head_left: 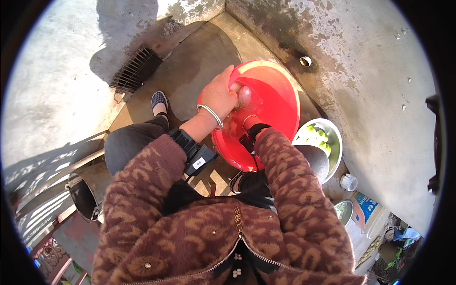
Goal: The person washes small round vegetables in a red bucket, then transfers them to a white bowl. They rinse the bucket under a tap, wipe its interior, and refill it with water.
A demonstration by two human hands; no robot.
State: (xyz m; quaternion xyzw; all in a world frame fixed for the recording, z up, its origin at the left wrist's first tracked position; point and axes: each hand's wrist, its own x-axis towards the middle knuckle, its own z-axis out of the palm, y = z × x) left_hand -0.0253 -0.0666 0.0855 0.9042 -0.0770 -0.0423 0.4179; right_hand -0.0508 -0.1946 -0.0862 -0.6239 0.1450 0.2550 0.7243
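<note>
A round red plastic basin (280,107) with water in it stands in front of me. My left hand (219,91) is closed over its left rim, with part of the fingers out of sight. Right beside those fingers, inside the basin, is a pale rounded shape (244,96); glare keeps me from telling what it is. My right hand (236,124) reaches down into the water on the near left side. Water and bright light blur its fingers, so their grip is unclear. A metal bowl (336,142) holding several light green, rounded pieces is to the basin's right.
Behind the basin, a pipe end (305,61) sticks out of the wall. A metal grate (136,69) covers an opening at left. A white jar (348,182), a smaller bowl (349,211) and a plastic container (365,213) stand at right. A metal bucket (88,190) is at lower left.
</note>
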